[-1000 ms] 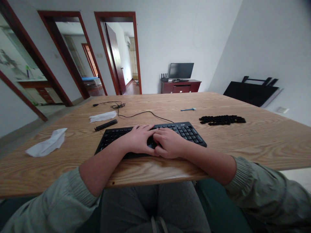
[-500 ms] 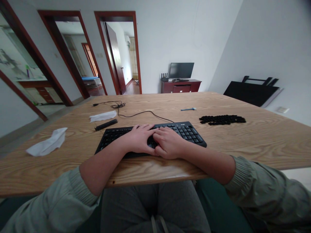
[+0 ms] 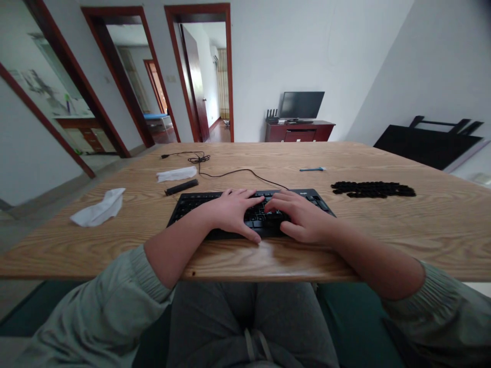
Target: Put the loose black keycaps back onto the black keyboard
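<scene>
Near the table (image 3: 383, 245) front edge, both hands, left hand (image 3: 230, 212) and right hand (image 3: 303, 220), rest spread-fingered, gripping nothing, on the keyboard (image 3: 192, 204).

Matt black plastic keyboard (image 3: 199, 204), wood-grain table (image 3: 383, 225)

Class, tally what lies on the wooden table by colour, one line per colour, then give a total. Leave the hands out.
Black: 3, the keyboard, the bar, the heap of keycaps counted as one.
White: 2, the near tissue, the far tissue.
Blue: 1, the small tool.
Total: 6
</scene>
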Available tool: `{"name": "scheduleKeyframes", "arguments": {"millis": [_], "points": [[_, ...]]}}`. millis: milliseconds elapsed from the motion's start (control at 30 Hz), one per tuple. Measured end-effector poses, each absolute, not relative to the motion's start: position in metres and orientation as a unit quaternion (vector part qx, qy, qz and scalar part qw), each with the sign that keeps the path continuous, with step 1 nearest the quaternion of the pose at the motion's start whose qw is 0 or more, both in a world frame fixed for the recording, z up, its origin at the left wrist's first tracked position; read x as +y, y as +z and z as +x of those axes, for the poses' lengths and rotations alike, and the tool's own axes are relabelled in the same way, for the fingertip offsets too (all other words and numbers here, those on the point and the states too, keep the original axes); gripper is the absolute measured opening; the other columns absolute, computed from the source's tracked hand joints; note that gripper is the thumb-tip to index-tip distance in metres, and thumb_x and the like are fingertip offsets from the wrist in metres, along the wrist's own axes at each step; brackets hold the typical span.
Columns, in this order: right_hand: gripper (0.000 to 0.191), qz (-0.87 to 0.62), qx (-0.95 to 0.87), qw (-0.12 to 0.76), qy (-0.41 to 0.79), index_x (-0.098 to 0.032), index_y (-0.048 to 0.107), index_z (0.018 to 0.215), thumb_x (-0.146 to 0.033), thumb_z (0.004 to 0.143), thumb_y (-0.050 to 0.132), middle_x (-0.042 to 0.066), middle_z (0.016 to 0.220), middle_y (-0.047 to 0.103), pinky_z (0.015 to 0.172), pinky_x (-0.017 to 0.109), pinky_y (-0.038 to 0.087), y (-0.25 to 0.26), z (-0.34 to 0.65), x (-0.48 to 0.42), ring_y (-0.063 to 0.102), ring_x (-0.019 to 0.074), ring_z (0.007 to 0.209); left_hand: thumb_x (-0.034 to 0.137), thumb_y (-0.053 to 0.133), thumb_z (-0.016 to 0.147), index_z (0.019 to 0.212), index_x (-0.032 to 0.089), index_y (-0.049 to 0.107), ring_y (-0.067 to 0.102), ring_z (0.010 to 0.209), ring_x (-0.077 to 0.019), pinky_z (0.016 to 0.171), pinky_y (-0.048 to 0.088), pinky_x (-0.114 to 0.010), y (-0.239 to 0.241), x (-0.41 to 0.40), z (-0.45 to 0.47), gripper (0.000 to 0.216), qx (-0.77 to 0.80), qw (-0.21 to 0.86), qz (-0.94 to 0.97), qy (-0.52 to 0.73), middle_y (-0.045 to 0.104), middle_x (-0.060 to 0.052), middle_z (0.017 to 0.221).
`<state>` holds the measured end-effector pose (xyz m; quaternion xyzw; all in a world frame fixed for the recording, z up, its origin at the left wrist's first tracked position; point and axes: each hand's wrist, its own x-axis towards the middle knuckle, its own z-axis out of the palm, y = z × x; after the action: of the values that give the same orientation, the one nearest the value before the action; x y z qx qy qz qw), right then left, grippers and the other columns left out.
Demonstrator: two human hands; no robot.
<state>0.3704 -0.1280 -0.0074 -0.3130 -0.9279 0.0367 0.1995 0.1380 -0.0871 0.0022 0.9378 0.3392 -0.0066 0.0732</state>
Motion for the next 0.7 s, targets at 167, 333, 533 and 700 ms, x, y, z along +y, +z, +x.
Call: {"name": "scheduleKeyframes", "arguments": {"millis": [167, 333, 533, 700], "points": [[0.023, -0.285, -0.946, 0.155, 0.018, -0.015, 0.062, 0.088, -0.023, 0.069, 0.051, 0.010, 0.092, 0.060, 0.083, 0.038, 0.037, -0.012, 0.360, -0.119, 0.051, 0.0228, 0.085, 0.085, 0.060, 0.056, 0.152, 0.031, 0.025, 0.015, 0.146, -0.0388, 0.115, 0.011, -0.057, 0.001, -0.086, 0.139, 0.115, 0.340, 0.082, 0.937, -0.007, 0.016, -0.012, 0.161], [0.014, -0.241, -0.960, 0.141, 0.009, -0.016, 0.057, 0.077, -0.024, 0.069, 0.050, 0.008, 0.083, 0.058, 0.078, 0.035, 0.036, -0.009, 0.356, -0.108, 0.048, 0.0204, 0.078, 0.086, 0.059, 0.056, 0.151, 0.031, 0.027, 0.016, 0.146, -0.0389, 0.115, 0.010, -0.058, 0.000, -0.086, 0.138, 0.113, 0.341, 0.091, 0.936, -0.008, 0.015, -0.012, 0.161], [0.011, -0.192, -0.975, 0.108, 0.020, -0.018, 0.054, 0.068, -0.027, 0.073, 0.052, 0.007, 0.078, 0.057, 0.073, 0.033, 0.036, -0.012, 0.352, -0.096, 0.047, 0.0187, 0.074, 0.086, 0.059, 0.055, 0.151, 0.033, 0.025, 0.014, 0.146, -0.0394, 0.114, 0.007, -0.062, -0.002, -0.084, 0.140, 0.115, 0.342, 0.092, 0.935, -0.017, 0.014, -0.010, 0.161], [0.010, -0.160, -0.983, 0.083, 0.013, -0.017, 0.056, 0.071, -0.026, 0.075, 0.053, 0.008, 0.082, 0.059, 0.082, 0.034, 0.038, -0.011, 0.349, -0.092, 0.051, 0.0201, 0.081, 0.088, 0.059, 0.051, 0.153, 0.026, 0.019, 0.012, 0.146, -0.0386, 0.114, 0.003, -0.063, -0.004, -0.082, 0.140, 0.126, 0.354, 0.095, 0.930, -0.023, 0.013, -0.012, 0.161]]}}
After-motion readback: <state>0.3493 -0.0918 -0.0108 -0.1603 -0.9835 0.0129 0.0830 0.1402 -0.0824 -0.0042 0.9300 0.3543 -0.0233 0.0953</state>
